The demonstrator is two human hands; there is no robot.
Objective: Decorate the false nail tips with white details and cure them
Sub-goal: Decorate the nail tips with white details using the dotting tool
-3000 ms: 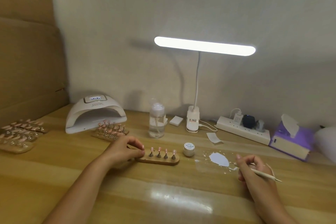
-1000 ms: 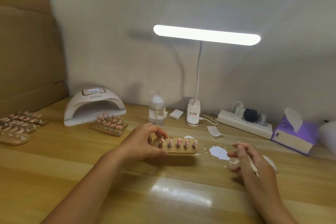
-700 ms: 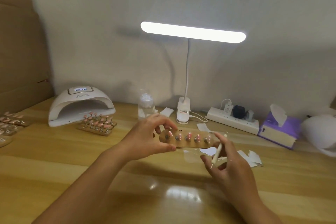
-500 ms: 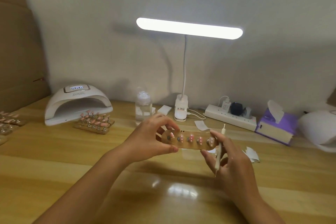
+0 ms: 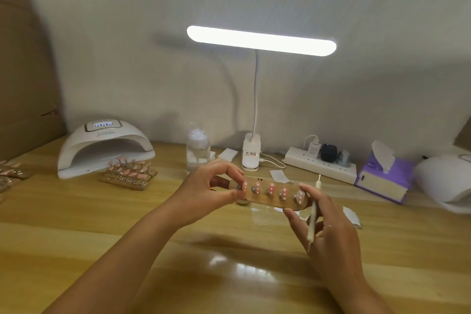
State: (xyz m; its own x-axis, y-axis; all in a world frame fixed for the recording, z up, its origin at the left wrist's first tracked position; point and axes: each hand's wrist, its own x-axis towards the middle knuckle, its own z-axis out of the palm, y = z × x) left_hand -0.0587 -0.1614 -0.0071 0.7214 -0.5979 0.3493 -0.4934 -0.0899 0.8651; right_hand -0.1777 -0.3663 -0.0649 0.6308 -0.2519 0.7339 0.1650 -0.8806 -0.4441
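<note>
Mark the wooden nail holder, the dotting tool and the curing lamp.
wooden nail holder [image 5: 262, 199]: head view, bare wood near its lower edge.
dotting tool [image 5: 312, 224]: head view, middle of its shaft.
curing lamp [image 5: 104, 136]: head view, front of its white dome.

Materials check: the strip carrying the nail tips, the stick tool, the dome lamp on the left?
The strip looks like wood: matte tan, faint grain. The stick tool is cream and matte, plastic or wood, too small to tell. The dome lamp looks like glossy white plastic: smooth moulded shell.
</note>
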